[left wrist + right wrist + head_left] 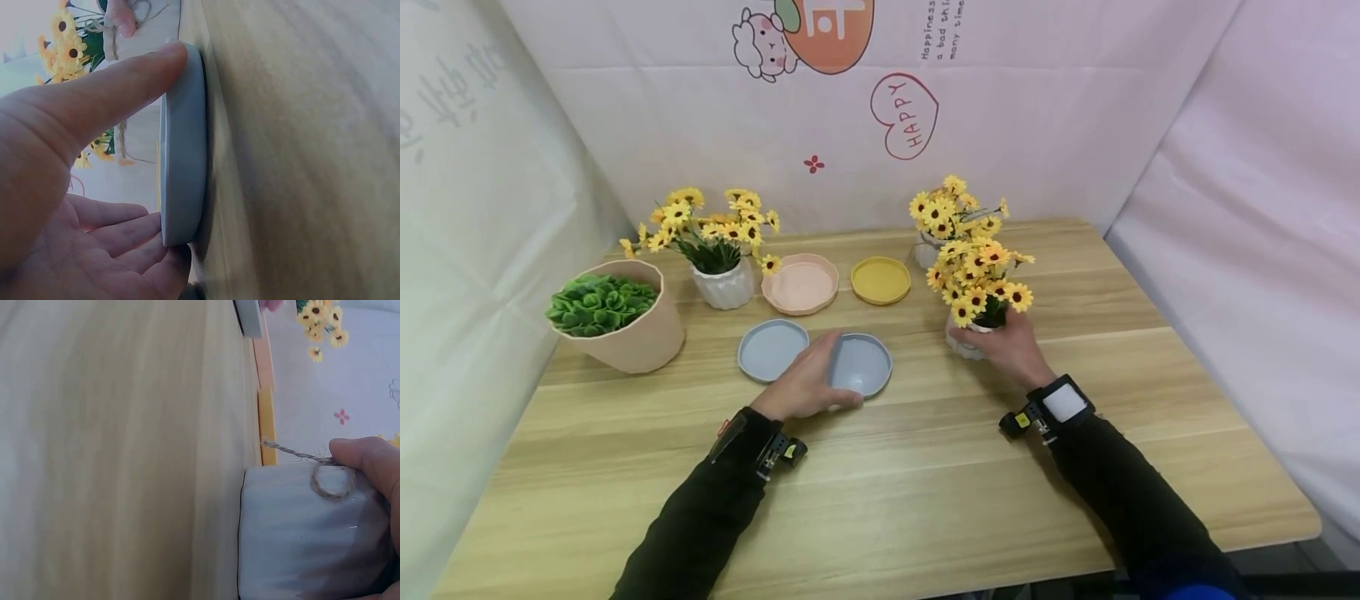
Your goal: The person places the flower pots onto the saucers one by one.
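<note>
Left hand [805, 385], centre frame: thumb and fingers pinch the rim of a blue saucer [861, 364] on the wooden table [925, 500] | Right hand [1009, 348], right of centre: fingers curled around a white ribbed flower pot [967, 342] of yellow flowers.

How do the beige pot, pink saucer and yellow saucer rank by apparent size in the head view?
1. Beige pot, though it is nearest the camera.
2. Pink saucer.
3. Yellow saucer, beside it and clearly smaller.

Desk [925, 483]: pale wood-grain, smooth matt finish. Grey saucer [867, 364]: matt plastic look, smooth. White flowerpot [300, 537]: ribbed, glossy ceramic look, tied with rough twine [331, 481]. Backdrop [1075, 100]: creased cloth.
</note>
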{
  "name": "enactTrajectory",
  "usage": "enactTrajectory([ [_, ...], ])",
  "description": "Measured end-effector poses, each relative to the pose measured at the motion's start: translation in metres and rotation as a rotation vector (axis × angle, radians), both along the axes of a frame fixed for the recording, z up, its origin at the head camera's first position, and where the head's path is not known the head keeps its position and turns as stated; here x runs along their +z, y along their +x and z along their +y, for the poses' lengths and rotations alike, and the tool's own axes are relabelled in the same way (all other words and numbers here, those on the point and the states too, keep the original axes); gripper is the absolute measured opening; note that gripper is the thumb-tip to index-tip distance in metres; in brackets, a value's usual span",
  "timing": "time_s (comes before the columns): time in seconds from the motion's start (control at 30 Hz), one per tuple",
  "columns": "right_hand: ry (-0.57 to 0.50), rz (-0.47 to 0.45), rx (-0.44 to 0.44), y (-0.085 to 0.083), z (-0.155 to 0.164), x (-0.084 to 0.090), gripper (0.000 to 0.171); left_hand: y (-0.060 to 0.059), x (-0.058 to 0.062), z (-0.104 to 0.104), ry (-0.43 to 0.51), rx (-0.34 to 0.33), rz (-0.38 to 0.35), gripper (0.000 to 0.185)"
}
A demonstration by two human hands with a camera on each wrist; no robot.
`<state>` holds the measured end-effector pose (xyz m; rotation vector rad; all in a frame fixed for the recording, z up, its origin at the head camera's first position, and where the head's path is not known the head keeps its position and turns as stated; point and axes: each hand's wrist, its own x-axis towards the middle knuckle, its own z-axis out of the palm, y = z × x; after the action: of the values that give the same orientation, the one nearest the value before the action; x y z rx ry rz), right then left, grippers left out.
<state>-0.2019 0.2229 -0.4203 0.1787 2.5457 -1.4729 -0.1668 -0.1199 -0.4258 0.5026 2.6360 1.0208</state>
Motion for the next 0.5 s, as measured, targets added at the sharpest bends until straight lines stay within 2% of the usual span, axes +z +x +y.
enactTrajectory([
  [0.5,-0.095,0.044,0.070,0.006,-0.024,-0.006,0.111,0.000,0.001,0.000,-0.019,0.011,-0.006,0.116],
])
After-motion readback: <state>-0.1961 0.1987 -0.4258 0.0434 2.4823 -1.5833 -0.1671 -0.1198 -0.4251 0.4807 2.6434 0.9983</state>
